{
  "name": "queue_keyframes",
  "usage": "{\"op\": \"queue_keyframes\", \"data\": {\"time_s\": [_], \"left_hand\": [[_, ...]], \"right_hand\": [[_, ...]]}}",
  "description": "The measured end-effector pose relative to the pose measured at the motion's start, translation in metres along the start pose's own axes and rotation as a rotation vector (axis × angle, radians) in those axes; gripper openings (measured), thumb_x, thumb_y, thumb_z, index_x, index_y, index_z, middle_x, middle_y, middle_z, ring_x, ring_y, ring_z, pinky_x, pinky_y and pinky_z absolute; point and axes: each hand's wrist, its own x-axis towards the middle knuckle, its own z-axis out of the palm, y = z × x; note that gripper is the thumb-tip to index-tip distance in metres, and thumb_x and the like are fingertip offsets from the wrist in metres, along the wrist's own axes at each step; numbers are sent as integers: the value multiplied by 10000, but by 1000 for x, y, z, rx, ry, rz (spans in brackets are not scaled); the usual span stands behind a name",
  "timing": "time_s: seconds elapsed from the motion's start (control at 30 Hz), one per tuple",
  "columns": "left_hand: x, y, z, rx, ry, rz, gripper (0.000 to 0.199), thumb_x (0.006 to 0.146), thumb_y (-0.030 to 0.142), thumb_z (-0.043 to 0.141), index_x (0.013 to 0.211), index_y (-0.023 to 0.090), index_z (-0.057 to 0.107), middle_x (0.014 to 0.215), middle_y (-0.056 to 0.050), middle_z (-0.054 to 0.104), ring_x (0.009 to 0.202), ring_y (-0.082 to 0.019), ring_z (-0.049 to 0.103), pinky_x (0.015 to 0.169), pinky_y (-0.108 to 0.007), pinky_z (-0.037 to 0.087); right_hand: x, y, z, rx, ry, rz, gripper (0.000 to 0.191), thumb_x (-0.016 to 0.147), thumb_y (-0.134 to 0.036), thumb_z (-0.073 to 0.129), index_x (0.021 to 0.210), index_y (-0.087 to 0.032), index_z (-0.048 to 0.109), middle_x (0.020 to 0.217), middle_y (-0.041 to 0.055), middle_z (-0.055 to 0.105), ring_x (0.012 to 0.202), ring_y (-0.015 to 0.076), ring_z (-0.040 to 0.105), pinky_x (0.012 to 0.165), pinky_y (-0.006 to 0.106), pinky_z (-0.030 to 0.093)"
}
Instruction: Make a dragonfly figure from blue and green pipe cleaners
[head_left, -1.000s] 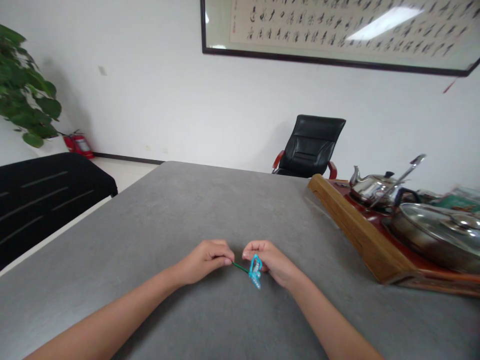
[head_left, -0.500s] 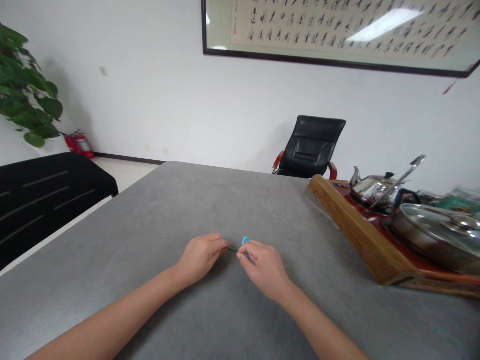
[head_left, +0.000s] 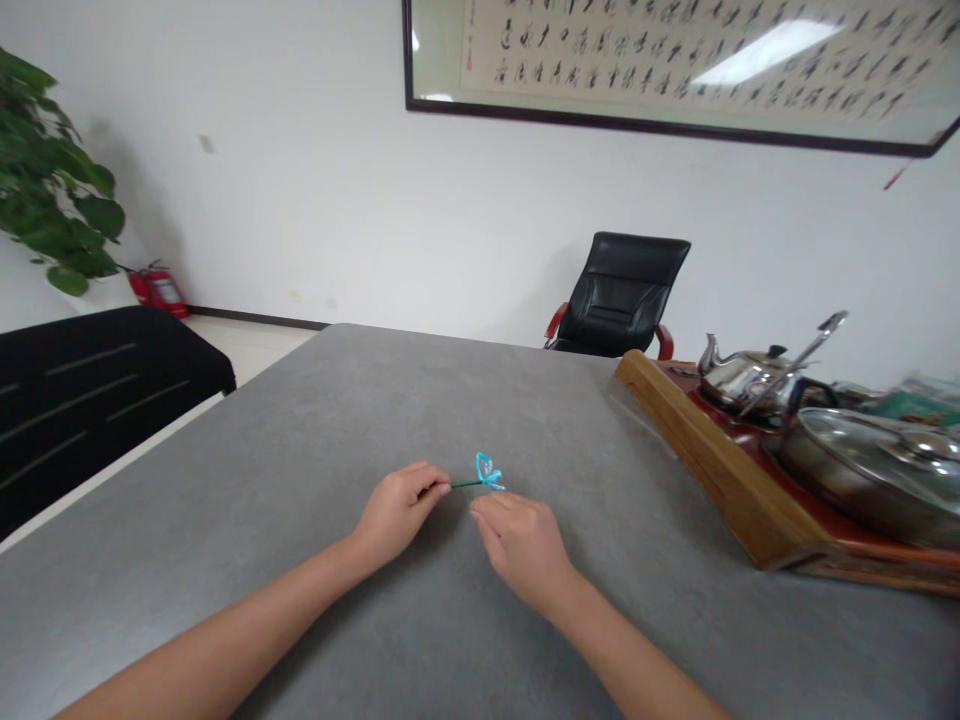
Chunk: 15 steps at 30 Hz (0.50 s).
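Note:
A small flower shape of light blue looped wire or cord (head_left: 489, 474) sits at the end of a thin green stem (head_left: 466, 484). My left hand (head_left: 397, 512) pinches the stem's left end between thumb and fingers, holding it roughly level over the grey table. Just below the blue loops is my right hand (head_left: 523, 545), its fingers drawn together with nothing visible in them. The lowest loop lies close to its knuckles; whether they touch I cannot tell.
The grey table (head_left: 375, 400) spreads around both hands. On the right stands a wooden tea tray (head_left: 697, 470) with a steel kettle (head_left: 746, 378) and a lidded pan (head_left: 885, 470). Black chairs stand behind (head_left: 626, 290) and at the left (head_left: 97, 390).
My right fingers have let go of the blue flower and dropped slightly below it. The blue loops, mostly covered before, now show openly, a little higher. My left hand keeps the stem.

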Motion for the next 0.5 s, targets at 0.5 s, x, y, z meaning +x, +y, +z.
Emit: {"op": "queue_keyframes", "data": {"time_s": [0.5], "left_hand": [[2, 1, -5, -313, -87, 149, 260, 923, 304, 474, 812, 150, 652, 730, -17, 558, 716, -134, 520, 689, -230, 393]], "right_hand": [[13, 22, 15, 1109, -156, 394, 258, 684, -372, 661, 582, -164, 549, 526, -62, 360, 500, 78, 296, 485, 226, 218]]}}
